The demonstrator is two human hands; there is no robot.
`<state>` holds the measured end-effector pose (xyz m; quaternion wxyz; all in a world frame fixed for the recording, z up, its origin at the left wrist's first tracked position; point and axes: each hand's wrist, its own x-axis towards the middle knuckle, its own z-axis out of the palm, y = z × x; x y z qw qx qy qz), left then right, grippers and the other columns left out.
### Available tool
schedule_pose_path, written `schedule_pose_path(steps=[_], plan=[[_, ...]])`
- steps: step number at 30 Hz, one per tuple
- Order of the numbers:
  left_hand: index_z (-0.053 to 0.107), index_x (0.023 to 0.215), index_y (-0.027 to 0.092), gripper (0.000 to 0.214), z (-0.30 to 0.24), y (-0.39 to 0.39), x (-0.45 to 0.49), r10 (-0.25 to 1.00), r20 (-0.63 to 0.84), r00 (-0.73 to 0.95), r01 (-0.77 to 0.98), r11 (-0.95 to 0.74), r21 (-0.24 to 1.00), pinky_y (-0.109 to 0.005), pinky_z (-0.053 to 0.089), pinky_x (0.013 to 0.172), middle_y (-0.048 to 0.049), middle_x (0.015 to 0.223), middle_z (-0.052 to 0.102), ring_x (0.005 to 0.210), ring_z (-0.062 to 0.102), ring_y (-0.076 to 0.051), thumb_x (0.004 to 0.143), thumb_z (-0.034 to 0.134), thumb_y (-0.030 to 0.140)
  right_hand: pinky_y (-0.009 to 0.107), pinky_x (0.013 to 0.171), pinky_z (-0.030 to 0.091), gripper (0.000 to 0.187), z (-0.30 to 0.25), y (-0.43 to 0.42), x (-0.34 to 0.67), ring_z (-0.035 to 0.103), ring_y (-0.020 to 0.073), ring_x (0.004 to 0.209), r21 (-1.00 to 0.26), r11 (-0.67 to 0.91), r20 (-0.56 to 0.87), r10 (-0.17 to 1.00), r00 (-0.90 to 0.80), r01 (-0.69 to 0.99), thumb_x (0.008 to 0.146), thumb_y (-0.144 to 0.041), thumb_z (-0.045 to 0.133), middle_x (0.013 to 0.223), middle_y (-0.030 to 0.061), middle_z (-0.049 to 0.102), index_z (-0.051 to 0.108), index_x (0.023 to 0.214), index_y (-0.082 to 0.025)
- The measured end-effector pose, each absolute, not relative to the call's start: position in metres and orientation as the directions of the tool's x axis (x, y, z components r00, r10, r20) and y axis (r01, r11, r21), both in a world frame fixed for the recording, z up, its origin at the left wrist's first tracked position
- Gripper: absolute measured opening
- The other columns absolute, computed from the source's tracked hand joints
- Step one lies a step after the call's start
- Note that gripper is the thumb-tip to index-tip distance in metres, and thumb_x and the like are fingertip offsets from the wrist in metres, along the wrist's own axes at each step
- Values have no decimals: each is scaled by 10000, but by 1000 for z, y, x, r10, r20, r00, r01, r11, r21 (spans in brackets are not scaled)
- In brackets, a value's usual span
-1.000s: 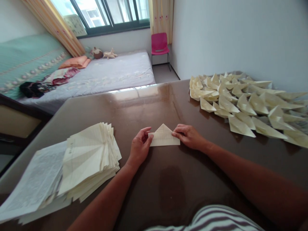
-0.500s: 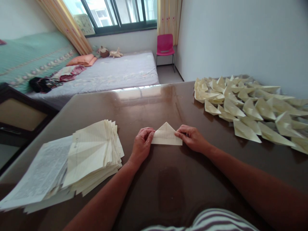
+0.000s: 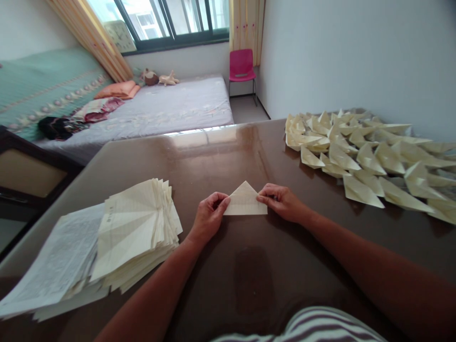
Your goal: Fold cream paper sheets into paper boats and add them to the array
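A cream folded paper piece [image 3: 245, 201] with a pointed top lies flat on the dark brown table [image 3: 221, 156] in front of me. My left hand [image 3: 208, 217] pinches its left lower corner, fingers curled closed. My right hand [image 3: 283, 203] pinches the right lower corner, fingers also closed. Both forearms reach in from the bottom of the view.
A thick stack of flat cream sheets [image 3: 135, 232] sits at my left, on printed pages [image 3: 53, 266]. Several finished folded paper shapes [image 3: 359, 152] are spread at the right near the wall. Beyond the table are a bed [image 3: 160, 109] and a pink chair [image 3: 242, 69].
Both hands stay on the paper's corners; my left fingers have curled tighter onto the left corner. The view shifted slightly.
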<state>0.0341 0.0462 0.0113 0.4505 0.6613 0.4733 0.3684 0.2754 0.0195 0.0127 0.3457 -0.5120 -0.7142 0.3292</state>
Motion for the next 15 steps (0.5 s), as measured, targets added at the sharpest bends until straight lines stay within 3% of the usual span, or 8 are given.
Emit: schedule_pose_path(steps=[5, 15], plan=[[604, 738, 144, 290, 14, 47, 33, 954, 45, 296, 349, -152, 925, -191, 354, 558, 31, 648, 527, 609, 437, -90, 848, 584, 412, 244, 640, 394, 250, 16, 18, 274, 538, 126, 686, -805, 279, 147, 949, -279, 524, 911, -327, 521, 743, 17, 592, 644, 762, -169], [470, 664, 169, 331, 21, 43, 36, 941, 83, 327, 434, -227, 872, -204, 300, 535, 54, 606, 402, 583, 357, -86, 893, 498, 406, 242, 626, 343, 317, 14, 13, 267, 489, 112, 653, -650, 331, 132, 936, -327, 684, 950, -322, 436, 713, 0, 513, 514, 677, -181]])
